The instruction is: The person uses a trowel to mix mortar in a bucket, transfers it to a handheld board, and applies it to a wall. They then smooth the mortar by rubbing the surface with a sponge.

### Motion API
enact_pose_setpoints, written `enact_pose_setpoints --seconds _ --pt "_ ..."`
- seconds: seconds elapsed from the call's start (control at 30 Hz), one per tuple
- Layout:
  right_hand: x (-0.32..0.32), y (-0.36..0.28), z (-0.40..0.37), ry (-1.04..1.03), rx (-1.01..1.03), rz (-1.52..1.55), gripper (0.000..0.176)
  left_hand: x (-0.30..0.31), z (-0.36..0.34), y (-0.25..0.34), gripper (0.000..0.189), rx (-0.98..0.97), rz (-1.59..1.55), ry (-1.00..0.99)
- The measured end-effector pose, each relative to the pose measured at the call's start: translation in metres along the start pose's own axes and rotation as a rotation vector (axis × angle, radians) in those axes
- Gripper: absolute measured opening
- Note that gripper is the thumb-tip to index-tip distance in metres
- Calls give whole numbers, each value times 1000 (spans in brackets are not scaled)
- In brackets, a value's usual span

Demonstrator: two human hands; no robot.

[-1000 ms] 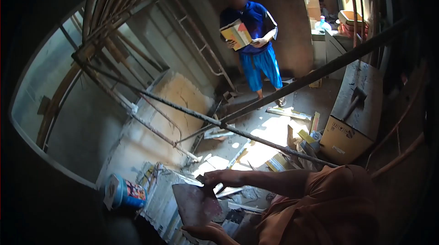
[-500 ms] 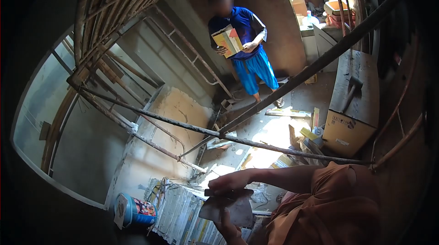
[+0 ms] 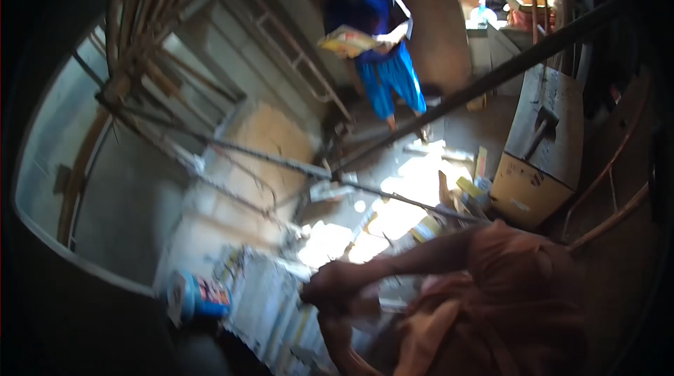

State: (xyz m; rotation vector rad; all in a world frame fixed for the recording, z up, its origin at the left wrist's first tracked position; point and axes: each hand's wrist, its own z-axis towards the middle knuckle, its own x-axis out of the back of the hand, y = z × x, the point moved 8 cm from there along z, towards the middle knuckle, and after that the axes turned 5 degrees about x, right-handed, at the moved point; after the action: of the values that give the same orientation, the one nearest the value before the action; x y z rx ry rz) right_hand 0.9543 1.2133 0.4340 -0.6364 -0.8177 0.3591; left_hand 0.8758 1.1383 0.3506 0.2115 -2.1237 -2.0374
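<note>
My right hand [image 3: 328,283], blurred, is closed in a fist at the end of the arm that reaches in from the right. Half a second ago this fist gripped a flat plastering trowel; its blade hardly shows now. Just below, my left hand [image 3: 338,321] is close against the right, its fingers smeared by motion. Both hands are above a stack of long pale strips [image 3: 263,299]. To their left stands a blue bucket [image 3: 212,297] with a printed label.
Scaffold pipes [image 3: 393,197] cross in front of me. Beyond them a person [image 3: 393,77] in blue holds a yellow carton piece [image 3: 347,42]. At right is a large cardboard box [image 3: 523,193] with a hammer-like tool [image 3: 540,134] on top. Scraps [image 3: 463,193] litter the sunlit floor.
My hands have drawn together and the trowel blade has turned out of sight. The view has shifted and blurred. The other person has tipped the yellow carton flatter.
</note>
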Motion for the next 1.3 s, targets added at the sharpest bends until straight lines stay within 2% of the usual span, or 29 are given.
enact_pose_setpoints --seconds 0.03,0.07,0.1,0.13,0.17,0.2,0.23,0.27,0.3,0.33,0.4,0.43,0.47,0.5,0.53,0.6,0.67,0.7,0.73,0.77,0.83,0.87,0.93,0.97,1.0,1.03,1.1,1.17,1.3 --pt "-2 34 4 -30 -159 -5 21 -5 -1 16 49 -90 187 -35" --pt "-8 66 8 -96 -303 1 32 -10 -2 30 49 -148 311 -50" --pt "20 17 8 -70 -109 -75 34 -12 -6 38 49 -178 388 -48" --pt "19 11 5 86 52 -240 31 -12 -6 44 49 -194 435 -39" --pt "12 9 11 20 -11 -307 31 -11 -8 44 48 -193 443 -28" --pt "20 -5 14 24 100 -309 27 -8 -13 50 44 -188 530 33" --pt "16 15 7 -1 -325 398 24 -6 -16 44 46 -41 586 -44" --pt "20 7 7 -114 -368 539 26 -10 -17 62 40 -67 447 -19" --pt "7 17 7 -97 -498 936 26 -8 -20 60 40 -26 439 16" --pt "17 13 8 -62 -347 494 25 -7 -21 66 36 -81 419 51" --pt "23 -1 11 44 -136 2 23 -5 -16 72 33 -155 396 93" --pt "18 -10 13 101 -101 -39 23 -7 -15 72 29 -159 438 83" --pt "3 -10 13 7 -204 26 20 -6 -15 69 26 -158 480 72" --pt "3 -32 15 38 -180 -107 17 -5 -16 67 26 -151 478 85" --pt "6 -40 20 29 -113 -79 17 -1 -18 68 24 -194 435 115" --pt "1 -32 25 -37 -156 21 27 8 -23 75 22 -229 406 155" --pt "-11 0 32 22 -17 -93 38 11 -22 62 24 150 640 112" --pt "-15 -12 31 -140 -257 -36 33 14 -24 57 27 56 536 198" --pt "-20 -33 32 -91 -112 -64 25 24 -23 41 28 -140 399 209" --pt "-22 -49 30 -43 24 -76 21 17 -36 69 25 -511 595 178" --pt "-21 -62 37 -135 75 -57 23 28 -36 45 27 -297 678 197" --pt "-13 -40 43 -76 -33 -61 22 37 -45 46 27 -296 697 230" --pt "-12 13 49 -68 -304 37 22 57 -62 47 33 -118 339 306" --pt "-17 38 51 -118 -453 131 23 60 -68 52 33 -136 349 331" --pt "-35 38 45 -101 -293 543 24 73 -74 47 36 -87 27 449" --pt "-53 34 43 -109 -247 657 19 80 -82 36 39 -30 -305 553" --pt "-89 21 35 -186 -486 1020 13 93 -93 26 40 -82 -346 663" --pt "-132 15 28 -176 -649 1454 10 114 -115 -4 39 -3 -451 879" --pt "-163 -24 32 -383 -657 1450 13 121 -158 14 45 -177 -252 1167"
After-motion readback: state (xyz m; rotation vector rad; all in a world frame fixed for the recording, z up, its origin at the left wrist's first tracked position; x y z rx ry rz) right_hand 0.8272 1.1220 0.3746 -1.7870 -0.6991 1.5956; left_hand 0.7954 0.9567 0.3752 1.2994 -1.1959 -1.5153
